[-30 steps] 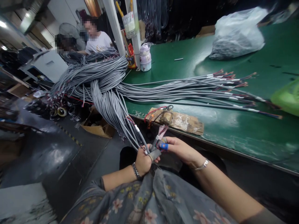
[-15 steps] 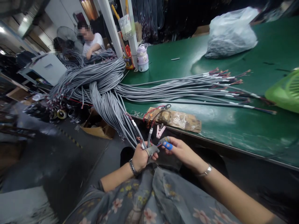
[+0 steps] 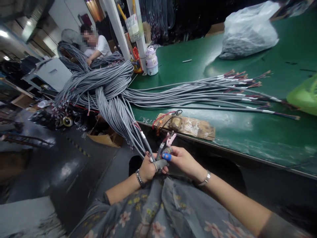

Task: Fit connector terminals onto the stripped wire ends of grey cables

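Note:
My left hand [image 3: 149, 169] is closed around the ends of grey cables [image 3: 146, 145] that hang from the bundle at the bench edge. Short coloured wires come out of the white-wrapped cable ends. My right hand [image 3: 185, 162] meets the left, its thumb and fingers pinched at a cable's wire ends, which the fingers mostly hide. Grey wrapping covers fingertips on both hands, and a blue band is on the right thumb. Just beyond the fingers, a pink clip [image 3: 170, 139] hangs below a wooden board [image 3: 195, 127] with red and black leads.
Many grey cables [image 3: 173, 96] lie along the green bench [image 3: 247, 138], stripped ends to the right. Behind stand a lilac bottle [image 3: 151, 61] and a plastic bag [image 3: 247, 33]. A green basket [image 3: 305, 96] is at right, an open carton [image 3: 105, 132] on the floor. A co-worker [image 3: 101, 46] handles cables.
My right hand has moved left, from pinching thin wires a little apart to touching the left hand's fingers. The left hand keeps its hold. The view has shifted slightly.

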`<action>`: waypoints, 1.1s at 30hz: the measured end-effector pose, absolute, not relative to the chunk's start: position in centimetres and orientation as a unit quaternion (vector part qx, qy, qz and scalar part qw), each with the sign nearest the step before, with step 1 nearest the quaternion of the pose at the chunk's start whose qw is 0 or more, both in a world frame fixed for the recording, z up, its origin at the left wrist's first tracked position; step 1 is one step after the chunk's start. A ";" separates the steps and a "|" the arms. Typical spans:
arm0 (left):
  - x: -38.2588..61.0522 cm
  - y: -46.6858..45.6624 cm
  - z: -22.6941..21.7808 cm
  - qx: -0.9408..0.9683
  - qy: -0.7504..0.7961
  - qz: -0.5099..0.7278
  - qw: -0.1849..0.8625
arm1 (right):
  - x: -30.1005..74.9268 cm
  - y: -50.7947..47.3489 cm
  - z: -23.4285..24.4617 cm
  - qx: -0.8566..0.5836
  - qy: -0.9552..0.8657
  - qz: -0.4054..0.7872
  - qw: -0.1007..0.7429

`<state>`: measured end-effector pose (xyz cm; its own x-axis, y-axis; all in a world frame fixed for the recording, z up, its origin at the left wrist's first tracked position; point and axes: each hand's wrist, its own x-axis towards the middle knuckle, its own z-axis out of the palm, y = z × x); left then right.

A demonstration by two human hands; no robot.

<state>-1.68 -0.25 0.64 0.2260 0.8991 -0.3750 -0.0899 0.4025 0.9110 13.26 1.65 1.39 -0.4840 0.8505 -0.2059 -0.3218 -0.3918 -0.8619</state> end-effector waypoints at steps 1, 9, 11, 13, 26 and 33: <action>-1.5 -0.3 0.5 0.371 0.512 0.397 0.665 | 13.1 1.6 1.1 -0.337 -0.383 0.765 0.394; -0.4 -0.1 0.8 0.282 0.521 0.490 0.640 | 12.4 1.3 0.3 -0.319 -0.338 0.775 0.428; -0.3 0.0 0.7 0.262 0.523 0.502 0.637 | 12.3 1.3 0.6 -0.314 -0.334 0.776 0.433; -0.2 0.0 0.6 0.242 0.528 0.508 0.636 | 12.3 1.2 0.7 -0.313 -0.329 0.776 0.436; -0.1 0.1 0.8 0.237 0.516 0.512 0.644 | 12.9 1.6 0.4 -0.339 -0.326 0.781 0.410; -0.2 -0.3 0.3 0.277 0.529 0.484 0.640 | 14.0 2.0 1.0 -0.381 -0.322 0.778 0.381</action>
